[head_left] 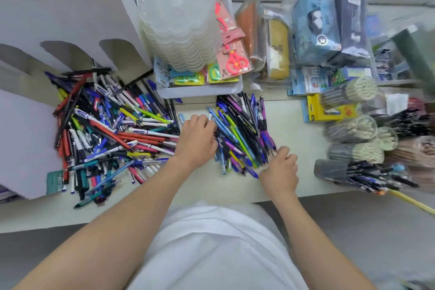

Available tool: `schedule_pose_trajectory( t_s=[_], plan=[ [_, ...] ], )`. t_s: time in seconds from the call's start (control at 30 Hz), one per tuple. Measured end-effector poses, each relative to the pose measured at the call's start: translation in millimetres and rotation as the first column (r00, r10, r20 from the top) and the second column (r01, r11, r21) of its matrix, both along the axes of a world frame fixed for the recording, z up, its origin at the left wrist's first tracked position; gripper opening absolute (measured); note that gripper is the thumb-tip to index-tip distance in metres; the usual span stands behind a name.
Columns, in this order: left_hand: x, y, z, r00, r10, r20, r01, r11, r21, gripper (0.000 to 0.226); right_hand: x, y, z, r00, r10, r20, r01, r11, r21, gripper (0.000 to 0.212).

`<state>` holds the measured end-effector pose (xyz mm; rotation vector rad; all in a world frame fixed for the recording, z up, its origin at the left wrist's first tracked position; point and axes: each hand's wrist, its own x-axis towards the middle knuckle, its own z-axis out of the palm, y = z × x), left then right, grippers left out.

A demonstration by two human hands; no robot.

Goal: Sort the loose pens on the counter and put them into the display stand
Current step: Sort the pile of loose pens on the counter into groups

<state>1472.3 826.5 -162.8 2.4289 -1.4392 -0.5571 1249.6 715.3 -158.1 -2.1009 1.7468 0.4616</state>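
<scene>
White clothing (211,242) fills the near edge. Beyond it, the white display stand (58,19) rises at the tabletop's (289,125) left, with the big pen heap (113,129) at its foot and a smaller pen pile (240,134) mid-tabletop. The left hand (196,139) touches that pile's left edge and the right hand (280,169) its near corner, fingers bent; whether either grips a pen I cannot tell.

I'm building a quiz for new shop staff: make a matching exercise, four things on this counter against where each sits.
Things: 1 big pen pile; 2 small pen pile; 3 pink scissors; 4 yellow box.
Places: a in the white tray; b between left hand and right hand; c against the display stand; d right of both hands.
Pairs: 1-c, 2-b, 3-a, 4-d.
</scene>
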Motion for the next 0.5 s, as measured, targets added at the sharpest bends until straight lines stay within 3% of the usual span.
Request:
schedule_pose_trajectory(
  t_s=[0.07, 0.3, 0.43, 0.5],
  plan=[
    [-13.2, -10.3, 0.7, 1.000, -0.007, -0.019, 0.008, 0.999, 0.049, 0.026, -6.3, -2.0, -0.2, 1.000, 0.021, 0.002, -0.021, 0.998, 0.052, 0.056],
    [-42.2, -15.9, 0.1, 0.970, 0.229, -0.087, -0.213, 0.964, 0.161, 0.059, -11.0, -13.0, 10.1, 0.991, 0.080, 0.104, -0.091, 0.990, 0.105, 0.037],
    [-54.0, -14.3, 2.9, 0.921, 0.374, -0.107, -0.357, 0.922, 0.150, 0.035, -7.7, -26.0, 29.0, 0.991, 0.059, 0.120, -0.069, 0.995, 0.078, 0.017],
    [-60.7, -14.3, 2.9, 0.890, 0.440, -0.118, -0.406, 0.884, 0.232, 0.041, -6.7, -35.2, 38.5, 0.988, 0.102, 0.117, -0.112, 0.990, 0.086, 0.016]
  ],
)
